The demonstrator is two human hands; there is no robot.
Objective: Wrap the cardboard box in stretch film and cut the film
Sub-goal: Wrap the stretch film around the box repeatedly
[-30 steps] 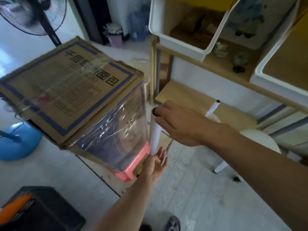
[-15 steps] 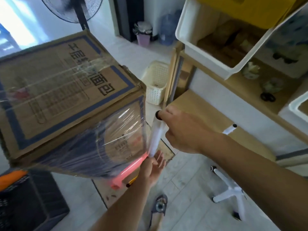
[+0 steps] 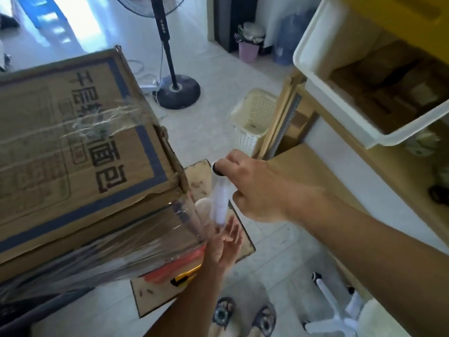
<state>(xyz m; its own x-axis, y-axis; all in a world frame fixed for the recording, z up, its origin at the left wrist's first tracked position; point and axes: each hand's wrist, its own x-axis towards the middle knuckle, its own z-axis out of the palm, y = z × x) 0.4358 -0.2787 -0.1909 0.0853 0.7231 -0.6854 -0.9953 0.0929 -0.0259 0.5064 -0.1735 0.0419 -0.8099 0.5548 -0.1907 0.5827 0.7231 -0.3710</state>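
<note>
A large cardboard box [image 3: 73, 152] with blue borders and printed characters fills the left of the head view, with stretch film [image 3: 136, 244] over its near side and across its top. An upright white film roll [image 3: 220, 198] stands just off the box's right corner, film running from it to the box. My right hand [image 3: 252, 186] grips the roll's top end. My left hand [image 3: 226, 244] supports the roll's bottom end from below, fingers spread. A yellow utility knife [image 3: 182, 278] lies on a cardboard sheet [image 3: 155, 295] on the floor under the box.
A wooden shelf unit [image 3: 364, 152] with white bins [image 3: 340, 93] stands at the right. A cream basket [image 3: 252, 120] and a fan stand [image 3: 178, 90] are on the floor behind. A white chair base [image 3: 328, 302] lies lower right. My sandalled feet [image 3: 243, 317] are below.
The view has swung round the box's corner. Both hands have carried the roll along the box's near side to its right corner, laying more film on that face.
</note>
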